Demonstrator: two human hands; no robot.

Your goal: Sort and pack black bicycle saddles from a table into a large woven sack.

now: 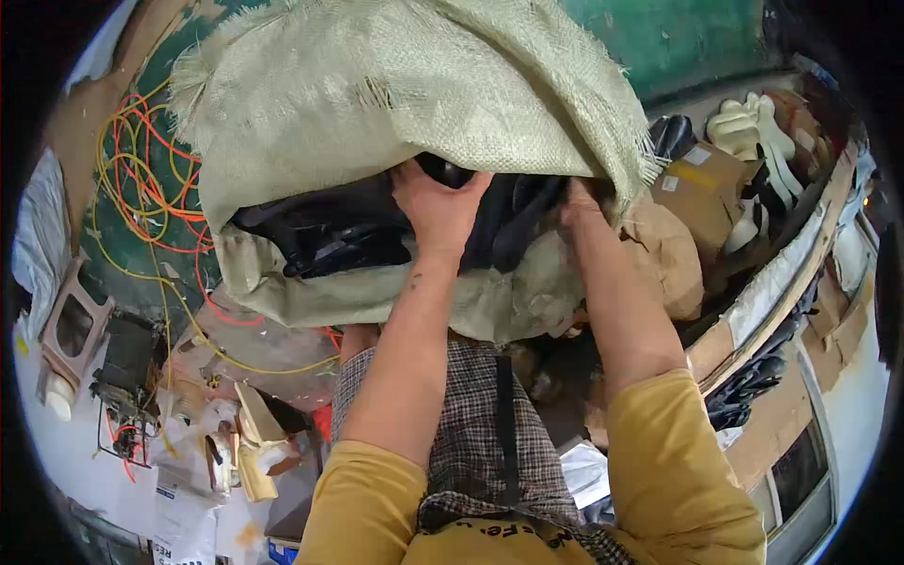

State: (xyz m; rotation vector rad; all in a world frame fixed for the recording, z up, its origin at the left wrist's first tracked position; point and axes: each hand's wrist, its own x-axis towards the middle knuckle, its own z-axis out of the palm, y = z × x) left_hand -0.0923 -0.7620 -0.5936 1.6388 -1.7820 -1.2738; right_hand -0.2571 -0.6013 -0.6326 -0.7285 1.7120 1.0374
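A large pale green woven sack (405, 104) with frayed edges lies before me, its mouth facing my body. Glossy black pieces (344, 226) fill the opening; their exact kind is unclear. My left hand (438, 202) reaches into the middle of the mouth, thumb and fingers curved around a rounded, shiny black piece (444, 170). At the right end of the opening is my right hand (579, 205), beside the sack's edge. Its fingers are mostly hidden under the cloth and in shadow, so their grip does not show.
Tangled orange and yellow cords (151, 188) lie on the green surface at left. Cardboard boxes (704, 184) and cream moulded pieces (749, 127) are piled at right, beside a long curved wooden edge (777, 292). A plastic stool (75, 320) and scattered scraps (254, 443) sit lower left.
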